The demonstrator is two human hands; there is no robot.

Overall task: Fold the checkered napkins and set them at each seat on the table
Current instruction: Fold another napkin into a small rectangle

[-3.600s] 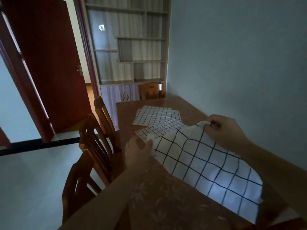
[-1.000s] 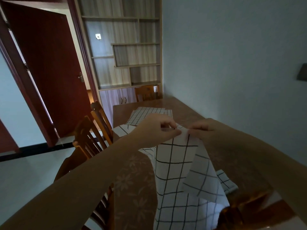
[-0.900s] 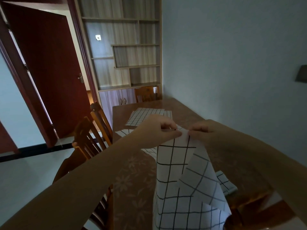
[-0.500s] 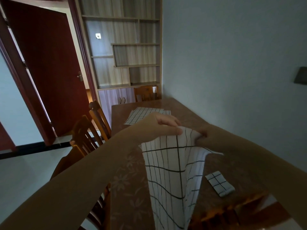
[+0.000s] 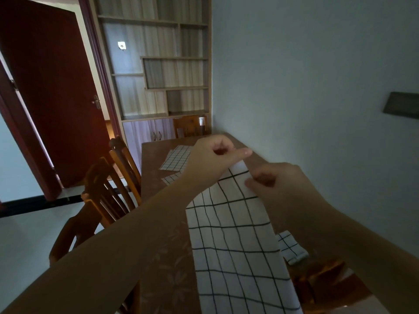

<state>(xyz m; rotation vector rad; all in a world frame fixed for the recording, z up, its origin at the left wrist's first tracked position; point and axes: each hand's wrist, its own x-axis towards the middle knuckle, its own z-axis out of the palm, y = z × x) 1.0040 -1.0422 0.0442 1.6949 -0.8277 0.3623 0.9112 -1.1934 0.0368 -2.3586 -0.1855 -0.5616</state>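
A white napkin with a black grid (image 5: 235,241) hangs lengthwise, folded into a long strip, over the brown flower-patterned table (image 5: 167,257). My left hand (image 5: 210,159) pinches its top edge from the left. My right hand (image 5: 274,182) grips the top right corner. A small folded checkered napkin (image 5: 291,248) lies on the table to the right, partly behind the strip. Two more checkered napkins (image 5: 176,158) lie flat at the table's far end, partly hidden by my left hand.
Wooden chairs (image 5: 106,186) line the table's left side and one chair (image 5: 190,125) stands at the far end. A plain wall runs along the right. A shelf unit (image 5: 158,64) and a dark red door (image 5: 49,91) stand beyond.
The napkin went from lying spread on the table to being lifted and folded lengthwise. Over the last half second the strip has hung straighter and my hands have shifted slightly apart at its top.
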